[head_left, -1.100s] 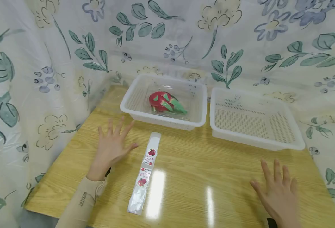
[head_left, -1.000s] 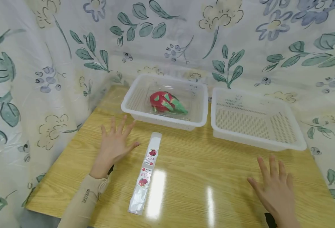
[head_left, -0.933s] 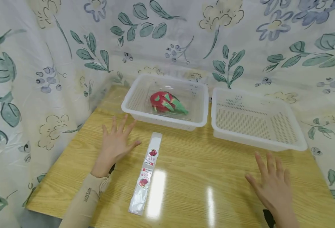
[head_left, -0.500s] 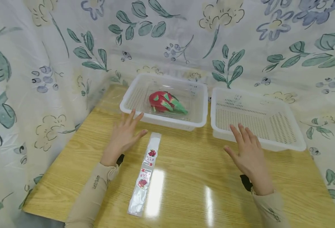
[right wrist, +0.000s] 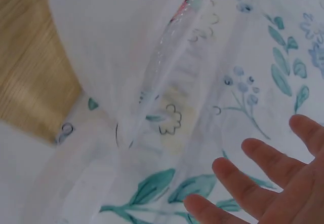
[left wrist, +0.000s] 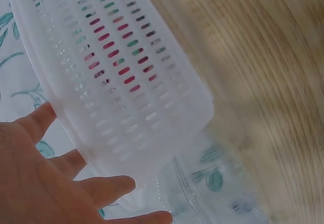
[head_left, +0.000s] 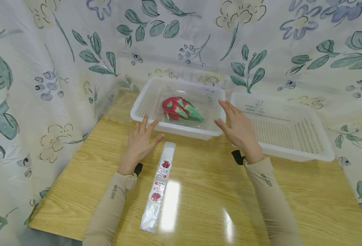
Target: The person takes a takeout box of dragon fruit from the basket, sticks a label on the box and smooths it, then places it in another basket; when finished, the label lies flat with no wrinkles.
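Note:
A red and green dragon fruit [head_left: 181, 108] lies in a clear plastic box [head_left: 210, 102] inside the left white basket [head_left: 181, 130]. My left hand [head_left: 140, 141], fingers spread, is at that basket's front left corner; whether it touches the rim cannot be told. Over the basket's right end my right hand [head_left: 237, 128] reaches with its fingers extended, holding nothing. In the right wrist view the fingers [right wrist: 243, 181] are spread apart. A strip of stickers [head_left: 158, 188] printed with dragon fruit lies on the table in front of the left basket.
A second white basket [head_left: 286, 133] stands to the right, close beside the first. Clear plastic [head_left: 119, 106] sits on the table left of the first basket. A flowered curtain [head_left: 199, 37] hangs behind the wooden table [head_left: 199, 191].
My right hand has moved left and forward from the table's right side to the left basket's right end. The left hand has shifted slightly right and forward toward the basket.

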Action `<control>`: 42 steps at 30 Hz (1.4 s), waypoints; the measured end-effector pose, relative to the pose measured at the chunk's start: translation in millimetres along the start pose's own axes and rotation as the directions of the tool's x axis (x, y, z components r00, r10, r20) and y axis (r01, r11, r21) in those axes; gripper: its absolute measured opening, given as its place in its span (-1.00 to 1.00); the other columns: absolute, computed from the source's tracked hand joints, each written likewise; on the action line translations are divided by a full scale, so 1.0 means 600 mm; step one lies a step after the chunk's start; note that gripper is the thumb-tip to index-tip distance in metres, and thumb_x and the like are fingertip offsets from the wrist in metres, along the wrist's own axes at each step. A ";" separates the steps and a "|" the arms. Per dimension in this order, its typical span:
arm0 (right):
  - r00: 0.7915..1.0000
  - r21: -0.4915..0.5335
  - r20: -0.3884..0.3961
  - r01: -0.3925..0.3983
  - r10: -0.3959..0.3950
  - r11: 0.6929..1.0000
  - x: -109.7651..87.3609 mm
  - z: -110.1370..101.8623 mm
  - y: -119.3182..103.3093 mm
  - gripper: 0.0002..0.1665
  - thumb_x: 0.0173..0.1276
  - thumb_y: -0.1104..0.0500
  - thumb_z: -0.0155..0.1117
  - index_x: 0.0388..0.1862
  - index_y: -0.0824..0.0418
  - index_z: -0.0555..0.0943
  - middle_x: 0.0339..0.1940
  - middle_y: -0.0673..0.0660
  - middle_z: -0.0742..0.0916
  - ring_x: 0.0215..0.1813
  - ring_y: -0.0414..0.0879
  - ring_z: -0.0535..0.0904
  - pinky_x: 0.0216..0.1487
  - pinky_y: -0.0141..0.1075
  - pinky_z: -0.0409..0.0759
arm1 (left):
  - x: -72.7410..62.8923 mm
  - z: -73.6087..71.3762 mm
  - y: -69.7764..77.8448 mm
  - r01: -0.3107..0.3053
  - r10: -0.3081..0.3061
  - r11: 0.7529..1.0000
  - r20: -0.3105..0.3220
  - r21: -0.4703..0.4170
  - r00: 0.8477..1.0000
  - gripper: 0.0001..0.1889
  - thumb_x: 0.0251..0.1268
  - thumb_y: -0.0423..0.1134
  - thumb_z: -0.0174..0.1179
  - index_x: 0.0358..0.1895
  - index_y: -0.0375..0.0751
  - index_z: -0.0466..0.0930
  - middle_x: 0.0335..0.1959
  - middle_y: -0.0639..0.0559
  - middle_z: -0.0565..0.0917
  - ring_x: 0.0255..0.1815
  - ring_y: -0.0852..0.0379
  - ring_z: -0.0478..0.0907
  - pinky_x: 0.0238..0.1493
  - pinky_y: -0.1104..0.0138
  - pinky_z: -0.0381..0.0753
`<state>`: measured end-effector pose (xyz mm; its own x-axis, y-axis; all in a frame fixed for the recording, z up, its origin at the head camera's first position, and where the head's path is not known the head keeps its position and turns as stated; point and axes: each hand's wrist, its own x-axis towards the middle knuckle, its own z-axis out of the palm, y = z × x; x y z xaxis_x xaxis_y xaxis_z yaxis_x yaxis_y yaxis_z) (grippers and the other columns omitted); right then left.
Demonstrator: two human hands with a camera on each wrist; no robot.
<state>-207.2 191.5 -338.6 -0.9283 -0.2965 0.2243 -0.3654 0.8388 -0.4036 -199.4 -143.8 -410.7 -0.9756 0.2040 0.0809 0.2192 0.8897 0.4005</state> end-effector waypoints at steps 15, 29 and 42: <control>0.969 0.398 0.219 -0.192 0.111 0.897 0.158 0.038 -0.014 -0.15 0.51 -0.35 -0.36 0.60 0.05 -0.10 0.63 0.16 0.03 0.63 0.12 -0.13 0.58 0.09 -0.07 | 0.010 0.018 0.017 0.032 -0.037 0.999 -0.131 -0.038 0.991 -0.14 0.26 0.53 -0.38 0.47 0.05 0.18 0.54 -0.24 0.04 0.52 -0.42 -0.01 0.32 -0.50 -0.13; 0.765 0.492 0.498 -0.637 0.408 0.594 0.215 0.077 0.009 0.13 0.39 -0.45 -0.20 0.57 0.04 -0.49 0.62 0.10 -0.29 0.63 0.18 -0.26 0.49 0.31 -0.01 | 0.011 0.024 0.021 0.021 -0.022 1.000 -0.168 -0.009 0.986 0.05 0.05 0.64 -0.65 0.44 0.04 0.22 0.49 -0.28 0.12 0.44 -0.53 0.11 0.27 -0.53 -0.11; 0.617 0.452 0.625 -0.786 0.478 0.422 0.220 0.097 0.025 0.04 0.35 -0.31 0.08 0.60 0.06 -0.10 0.62 0.20 0.02 0.60 0.21 -0.04 0.56 0.12 0.01 | 0.010 0.023 0.021 0.033 -0.033 0.999 -0.165 -0.007 0.986 0.08 0.00 0.66 -0.70 0.45 0.06 0.21 0.50 -0.26 0.10 0.46 -0.51 0.09 0.27 -0.53 -0.10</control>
<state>-339.2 138.4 -367.0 -0.7902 -0.0670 -0.6091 0.5441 0.3809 -0.7476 -202.3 -125.4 -417.8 -0.9706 0.1039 0.2170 0.1870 0.8931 0.4090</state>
